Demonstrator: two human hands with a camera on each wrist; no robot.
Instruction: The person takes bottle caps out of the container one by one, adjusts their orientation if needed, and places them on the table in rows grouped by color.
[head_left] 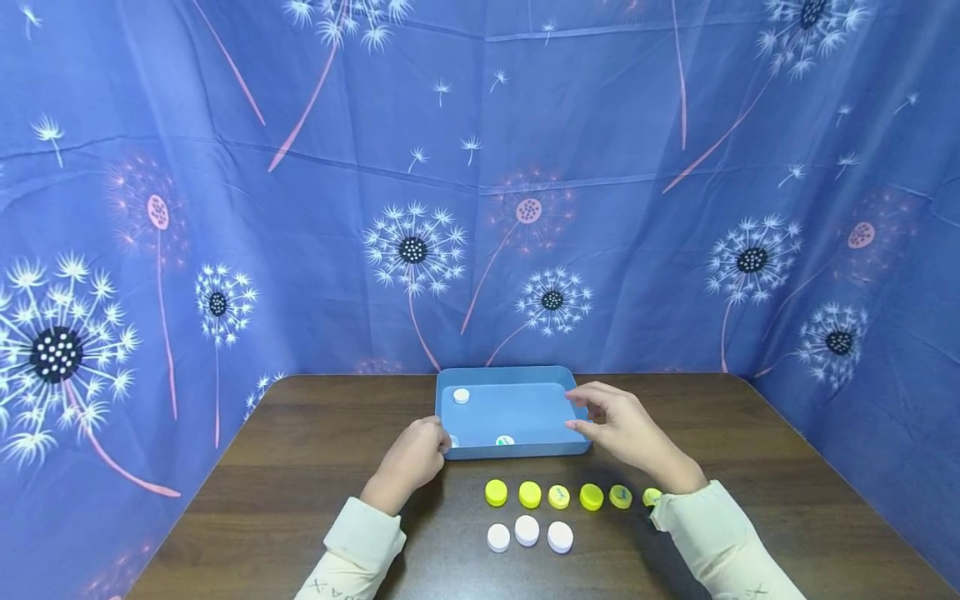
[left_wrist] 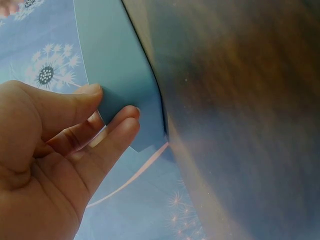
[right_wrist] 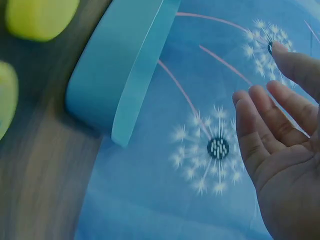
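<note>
A shallow blue tray [head_left: 517, 451] stands at the back of the wooden table. My left hand [head_left: 414, 460] pinches its left front corner; in the left wrist view the thumb and fingertips hold the tray's thin wall [left_wrist: 117, 60]. Beside the tray's right end is my right hand [head_left: 626, 425], thumb and fingers spread apart with nothing between them. Inside the tray, one white bottle cap [head_left: 461, 396] lies near the back left, and another cap [head_left: 505, 440], marked with green, lies along the front wall. A third is partly hidden in the front left corner.
In front of the tray runs a row of several yellow caps [head_left: 529, 494], the rightmost close to my right sleeve. Three white caps [head_left: 527, 530] lie nearer the front. A blue dandelion-print cloth [head_left: 480, 183] hangs behind the wooden table [head_left: 300, 467].
</note>
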